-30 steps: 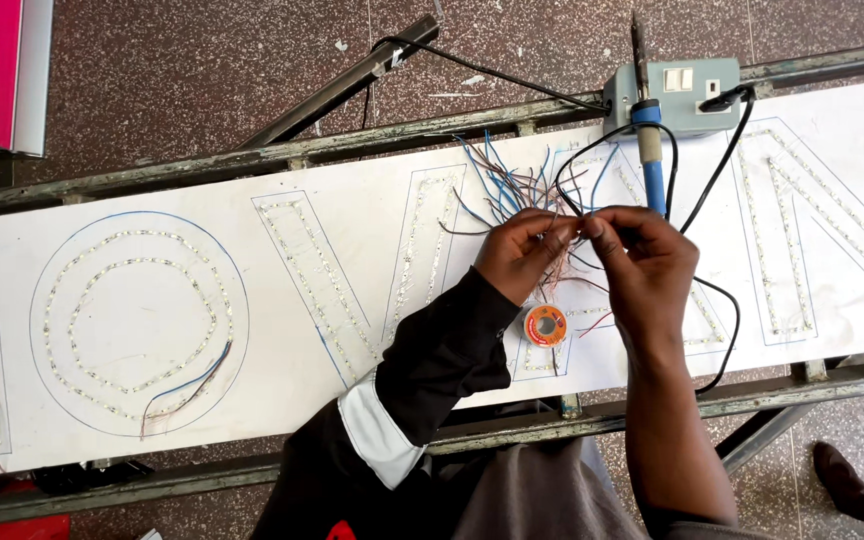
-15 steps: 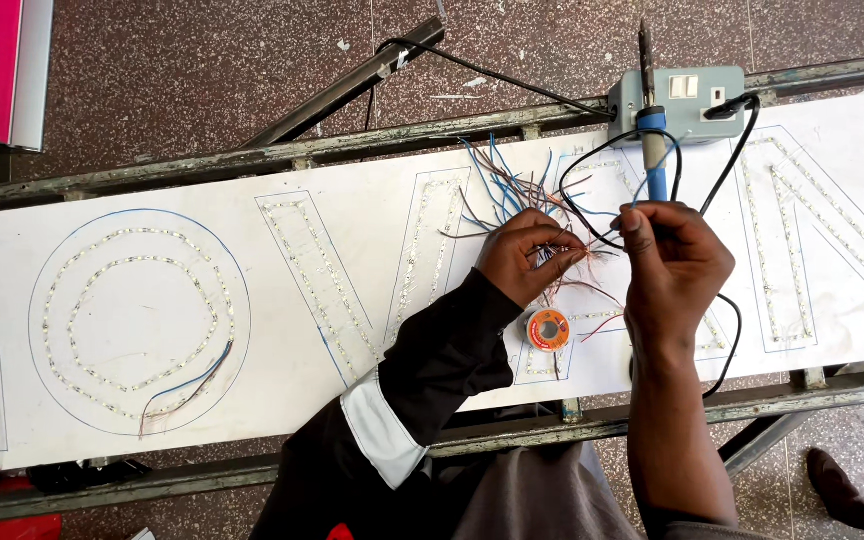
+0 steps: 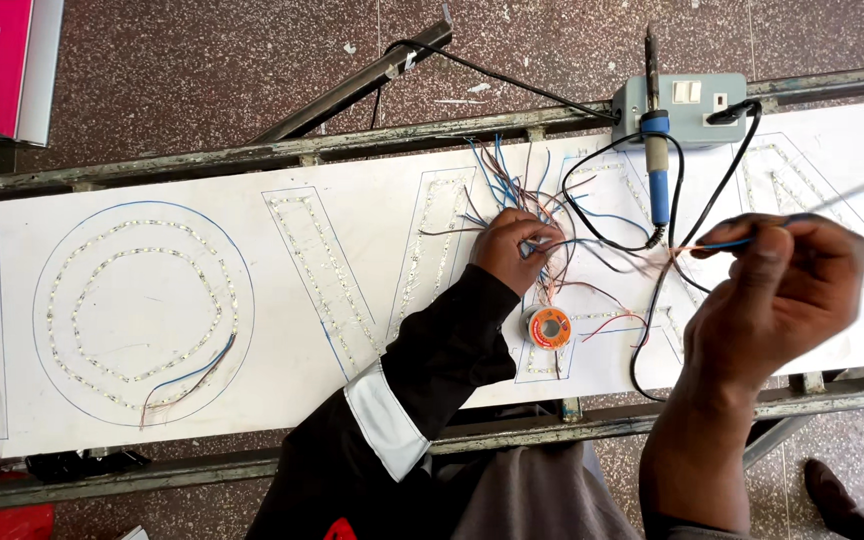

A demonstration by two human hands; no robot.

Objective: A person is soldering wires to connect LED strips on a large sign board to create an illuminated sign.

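on the far left of the white sign panel (image 3: 282, 350) a big outlined circle (image 3: 142, 310) is dotted with small lights, a blue and red wire pair (image 3: 187, 377) lying inside its lower edge. moving right, the left hand (image 3: 512, 248), in a black sleeve with a white cuff, rests on the panel with its fingers together, pinching into the tangle of thin wires (image 3: 527, 195). just below it lies an orange solder spool (image 3: 549, 327), flat on the panel. further right a blue-handled soldering iron (image 3: 657, 150) lies across a grey socket box (image 3: 692, 105), its black cord looping down. the right hand (image 3: 782, 290) is raised above the panel, blurred, fingers clamped on a thin wire strand (image 3: 712, 245) drawn taut from the tangle.
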